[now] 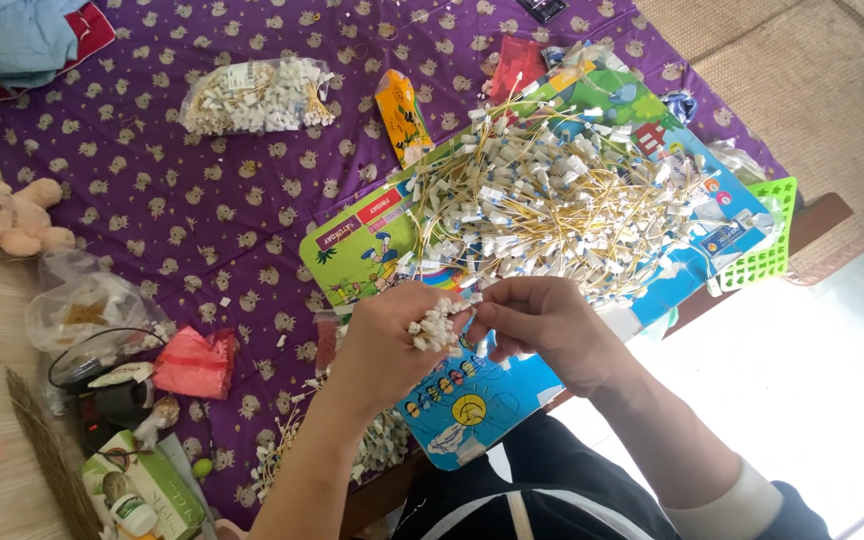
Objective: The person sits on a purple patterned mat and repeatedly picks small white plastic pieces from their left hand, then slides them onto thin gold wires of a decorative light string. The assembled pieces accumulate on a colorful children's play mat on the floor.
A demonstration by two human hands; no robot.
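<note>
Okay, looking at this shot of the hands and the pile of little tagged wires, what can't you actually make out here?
Head view, the only one:
- Left hand: its fingers cover most of the bundle of white tags, so no count.
- Right hand: whether its fingertips pinch a tag is hidden by the left hand.
- Pile of tagged wires: too tangled and small to separate.
- Colourful board: mostly buried under the pile.
- Blue cloth: cut by the top edge.
</note>
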